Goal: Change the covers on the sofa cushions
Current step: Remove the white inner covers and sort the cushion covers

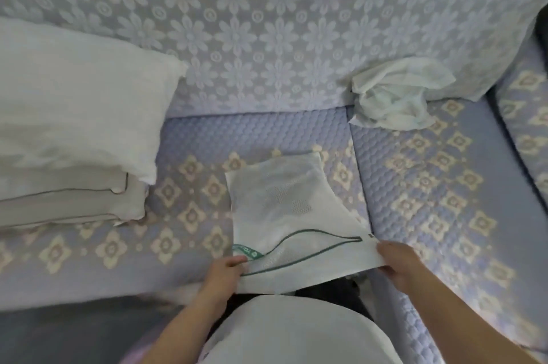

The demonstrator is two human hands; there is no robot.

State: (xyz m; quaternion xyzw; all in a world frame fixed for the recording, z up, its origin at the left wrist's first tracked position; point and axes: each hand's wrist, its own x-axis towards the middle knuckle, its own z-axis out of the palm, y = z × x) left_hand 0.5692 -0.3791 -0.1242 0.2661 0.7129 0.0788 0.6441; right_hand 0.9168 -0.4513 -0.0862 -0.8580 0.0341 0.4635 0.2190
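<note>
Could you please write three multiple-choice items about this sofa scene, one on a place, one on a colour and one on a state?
1. Where does the crumpled white cloth lie?
A. at the back of the seat on the right side of the picture
B. on the pillow
C. on the floor

2. What colour is the piping round the opening of the cushion cover?
A. red
B. dark green
C. yellow

3. How is the cushion cover held?
A. by one hand only
B. by no hand
C. by both hands at its near edge

Answers:
1 A, it sits against the sofa back, far from the white pillow.
2 B, a dark green line runs round the opening.
3 C, the left hand and the right hand each grip an end.
</note>
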